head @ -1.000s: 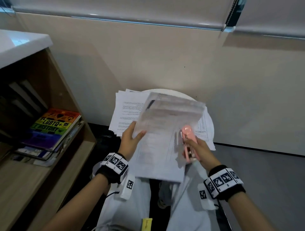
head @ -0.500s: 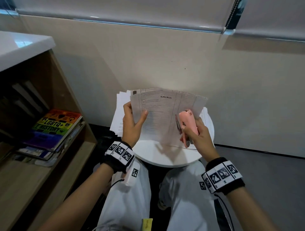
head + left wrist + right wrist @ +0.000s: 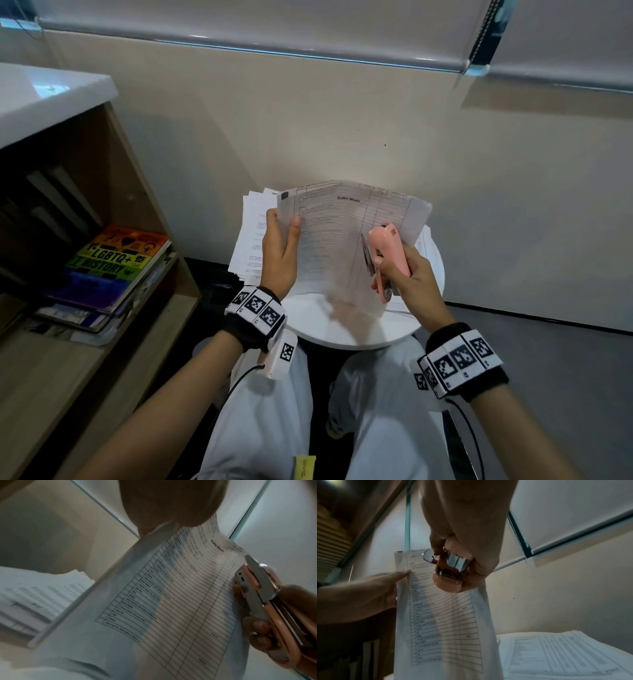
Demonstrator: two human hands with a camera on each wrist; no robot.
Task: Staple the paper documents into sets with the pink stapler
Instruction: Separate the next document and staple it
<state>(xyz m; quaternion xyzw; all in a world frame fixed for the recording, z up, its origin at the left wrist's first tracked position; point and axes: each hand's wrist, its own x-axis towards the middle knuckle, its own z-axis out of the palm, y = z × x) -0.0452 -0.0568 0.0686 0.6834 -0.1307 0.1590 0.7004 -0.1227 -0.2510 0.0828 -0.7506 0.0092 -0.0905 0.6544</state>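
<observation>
A set of printed sheets with a lined table [image 3: 335, 240] [image 3: 180, 595] [image 3: 443, 622] stands upright over the small round white table [image 3: 346, 329]. My left hand [image 3: 279, 250] pinches its left edge, thumb on the front. My right hand [image 3: 407, 277] grips the pink stapler [image 3: 388, 253] [image 3: 267, 608] [image 3: 450, 574] against the sheets' right side and touches that edge with its fingers. The stapler's nose points up. Whether paper sits between its jaws I cannot tell.
More loose papers [image 3: 251, 240] [image 3: 565, 654] lie on the table behind and beside the held set. A wooden shelf [image 3: 113, 342] with stacked books [image 3: 109, 267] stands to the left. A beige wall [image 3: 342, 130] is close behind the table. My knees are under the table's near edge.
The sheets were lifted from a tilted, lower position near my lap to upright over the table. Both hands rose with them, and the stapler moved up along the right side.
</observation>
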